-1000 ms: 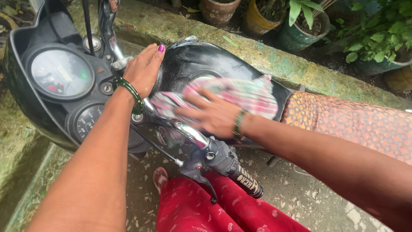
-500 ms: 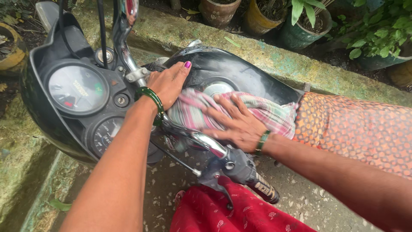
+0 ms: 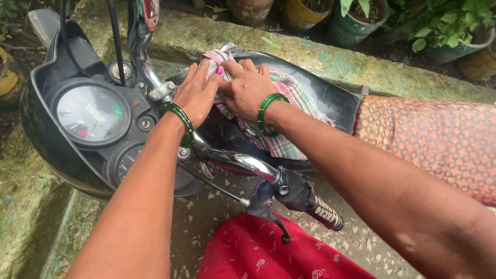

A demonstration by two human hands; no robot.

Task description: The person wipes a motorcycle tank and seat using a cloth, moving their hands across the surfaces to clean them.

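A striped pink-and-green cloth (image 3: 289,93) lies over the black fuel tank (image 3: 330,98) of a motorcycle. My right hand (image 3: 247,89) presses flat on the cloth at the front of the tank, a green bangle at its wrist. My left hand (image 3: 196,95) rests beside it, fingertips touching the cloth's edge, also with a green bangle. Both hands sit just behind the handlebar stem.
Round gauges (image 3: 93,113) in a black cowl are at left. A chrome handlebar with black grip (image 3: 305,199) crosses below my arms. An orange patterned seat cover (image 3: 429,139) is at right. A mossy concrete kerb (image 3: 320,62) and potted plants (image 3: 361,20) lie behind. Red clothing (image 3: 263,253) shows below.
My right hand slid the cloth forward from the tank's middle to its front, next to my left hand. The cloth bunched up toward the handlebar stem.
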